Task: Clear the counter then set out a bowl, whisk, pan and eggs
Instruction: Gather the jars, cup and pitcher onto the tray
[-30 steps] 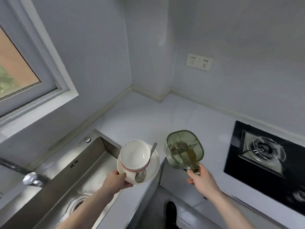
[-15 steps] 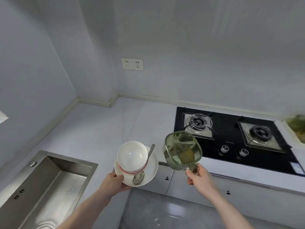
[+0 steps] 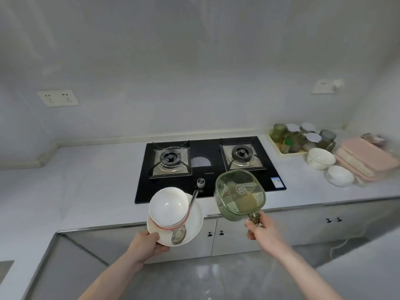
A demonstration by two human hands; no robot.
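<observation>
My left hand (image 3: 147, 243) grips the near rim of a white plate (image 3: 195, 221) held in the air in front of the counter. On the plate sit stacked white bowls (image 3: 167, 205), the lower one with a red rim, and a metal spoon (image 3: 180, 233). My right hand (image 3: 263, 231) holds the handle of a square green see-through container (image 3: 239, 193) with a lid, raised over the counter's front edge by the stove. Two more white bowls, a deep bowl (image 3: 320, 158) and a shallow bowl (image 3: 339, 175), stand on the counter at the right.
A black two-burner gas stove (image 3: 207, 167) is set into the white counter (image 3: 97, 176). At the far right stand a tray of glass jars (image 3: 300, 138) and pink cutting boards (image 3: 365, 156). Cabinet doors (image 3: 216, 233) run below the counter.
The view has swung right from the sink corner to the stove. Both hands carry the plate stack and the green container along, now in front of the stove.
</observation>
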